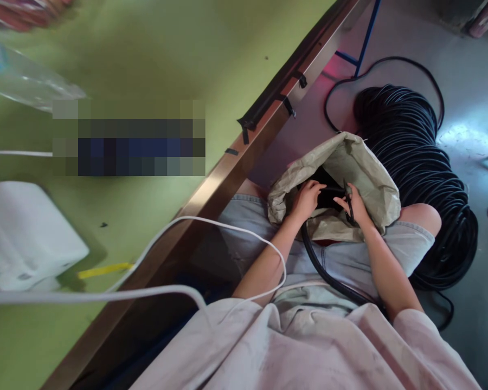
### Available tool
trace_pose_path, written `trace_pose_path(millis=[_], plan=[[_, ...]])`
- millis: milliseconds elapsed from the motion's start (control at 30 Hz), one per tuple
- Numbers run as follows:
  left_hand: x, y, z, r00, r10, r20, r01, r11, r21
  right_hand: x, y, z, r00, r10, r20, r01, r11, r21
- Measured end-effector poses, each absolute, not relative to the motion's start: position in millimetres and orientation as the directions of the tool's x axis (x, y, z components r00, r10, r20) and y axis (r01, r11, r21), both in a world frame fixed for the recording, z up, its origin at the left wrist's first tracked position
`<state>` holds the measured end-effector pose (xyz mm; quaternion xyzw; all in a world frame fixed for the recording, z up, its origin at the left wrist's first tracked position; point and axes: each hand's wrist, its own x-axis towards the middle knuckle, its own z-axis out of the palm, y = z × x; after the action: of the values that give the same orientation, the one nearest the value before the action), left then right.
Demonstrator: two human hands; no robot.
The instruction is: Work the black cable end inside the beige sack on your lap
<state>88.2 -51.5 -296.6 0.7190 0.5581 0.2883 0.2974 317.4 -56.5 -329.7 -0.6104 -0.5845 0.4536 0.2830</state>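
Observation:
An open beige woven sack (pixel 374 179) rests between my thighs, its rim folded outward and its inside dark. Over the opening, my left hand (pixel 308 200) is closed on a black rubber strip (pixel 329 190). My right hand (pixel 357 205) holds dark scissors (pixel 348 200), with the blades pointing up and away from me, against the strip's right end. A thick black tube (pixel 317 260) curves from below my left hand across my lap and passes under my right forearm. Whether it joins the strip cannot be made out.
To the left stands a green-topped table (pixel 154 70) with a metal edge, a white box (pixel 28 233), a plastic bottle (pixel 28 76) and white cables. A big coil of black tubing (pixel 418 162) lies on the floor at right. A blue metal leg (pixel 368 40) stands behind.

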Motion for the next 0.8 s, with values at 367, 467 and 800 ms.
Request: trace_pose_path(millis=[367,467,800], plan=[[87,-53,-294,0.087,0.996,0.025,0.684,-0.078,0.726,313,-58,-329,-0.143,0.965,-0.221,0.444,-0.137,-0.885],[88,-52,-296,0.115,0.992,0.046,0.657,-0.111,0.746,313,-59,-328,-0.163,0.963,-0.215,0.452,-0.121,-0.884],[94,-47,-306,0.229,0.97,0.083,0.571,-0.203,0.796,315,-55,-311,-0.101,0.964,-0.245,0.53,-0.156,-0.834]])
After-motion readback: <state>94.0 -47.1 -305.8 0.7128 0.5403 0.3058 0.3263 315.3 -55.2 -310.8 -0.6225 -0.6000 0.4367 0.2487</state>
